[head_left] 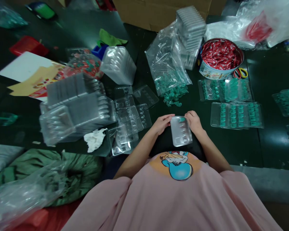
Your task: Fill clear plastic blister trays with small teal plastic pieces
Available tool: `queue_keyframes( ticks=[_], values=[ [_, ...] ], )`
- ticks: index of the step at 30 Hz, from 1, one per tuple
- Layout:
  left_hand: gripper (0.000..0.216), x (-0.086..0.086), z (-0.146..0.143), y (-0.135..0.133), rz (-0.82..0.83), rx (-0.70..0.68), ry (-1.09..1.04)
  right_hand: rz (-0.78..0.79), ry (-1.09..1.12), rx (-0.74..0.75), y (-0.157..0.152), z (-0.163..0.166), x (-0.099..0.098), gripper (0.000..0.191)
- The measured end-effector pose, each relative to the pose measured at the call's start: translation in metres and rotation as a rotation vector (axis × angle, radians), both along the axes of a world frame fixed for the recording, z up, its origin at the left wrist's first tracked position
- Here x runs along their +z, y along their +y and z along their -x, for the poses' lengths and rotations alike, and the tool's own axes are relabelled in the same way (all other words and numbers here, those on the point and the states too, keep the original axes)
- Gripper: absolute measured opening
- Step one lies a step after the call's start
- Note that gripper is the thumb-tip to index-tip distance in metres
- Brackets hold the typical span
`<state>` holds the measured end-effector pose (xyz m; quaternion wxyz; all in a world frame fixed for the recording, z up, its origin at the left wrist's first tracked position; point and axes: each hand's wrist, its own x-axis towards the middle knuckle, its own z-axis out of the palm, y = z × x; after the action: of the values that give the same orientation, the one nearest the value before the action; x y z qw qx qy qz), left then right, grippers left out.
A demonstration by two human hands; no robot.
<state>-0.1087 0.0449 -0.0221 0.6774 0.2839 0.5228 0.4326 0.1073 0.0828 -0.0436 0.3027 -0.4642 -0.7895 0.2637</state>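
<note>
Between my hands, at the near edge of the table, is a clear plastic blister tray point(181, 133) with a row of moulded hollows. A small green piece point(182, 119) shows at its top edge. My left hand point(162, 124) grips the tray's upper left corner. On the opposite corner, the fingers of my right hand point(194, 121) are closed on the rim. Just beyond lies a pile of small translucent green pieces point(174, 95), spilling from a clear plastic bag point(167, 57). Filled trays point(237, 115) with rows of green pieces lie to the right.
Stacked trays point(86, 109) and loose trays point(128, 115) lie on the left, near a crumpled white tissue point(94, 140). A round tin point(213, 72) of red packets stands at back right beside scissors point(240, 73). A cardboard box point(159, 12) borders the far side.
</note>
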Motion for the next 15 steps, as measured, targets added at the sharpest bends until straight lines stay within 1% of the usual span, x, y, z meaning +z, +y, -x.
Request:
queue_keyframes(
  ticks=[2,4,7,9,11,12,13,15],
  values=[
    [0.051,-0.001,-0.002,-0.002,-0.011,-0.002,0.024,-0.006,0.072,-0.023,-0.001,-0.001,0.0,0.024],
    [0.05,-0.003,-0.005,-0.005,-0.05,-0.007,0.093,0.013,0.165,-0.062,0.0,-0.002,0.001,0.023],
    [0.042,-0.005,-0.007,-0.009,-0.101,-0.015,0.215,0.087,0.301,-0.189,0.005,-0.006,0.004,0.018],
    [0.036,-0.001,0.0,-0.009,-0.123,0.024,0.28,0.153,0.383,-0.292,0.01,-0.011,0.005,0.014],
    [0.031,0.008,0.018,-0.003,-0.173,0.116,0.356,0.21,0.464,-0.356,0.016,-0.019,0.004,0.014],
    [0.03,0.015,0.031,0.002,-0.214,0.182,0.404,0.232,0.497,-0.367,0.019,-0.024,0.002,0.015],
    [0.028,0.024,0.048,0.009,-0.259,0.257,0.456,0.249,0.522,-0.371,0.021,-0.028,0.0,0.015],
    [0.026,0.045,0.09,0.024,-0.364,0.454,0.571,0.273,0.536,-0.367,0.023,-0.037,-0.006,0.016]
  ],
)
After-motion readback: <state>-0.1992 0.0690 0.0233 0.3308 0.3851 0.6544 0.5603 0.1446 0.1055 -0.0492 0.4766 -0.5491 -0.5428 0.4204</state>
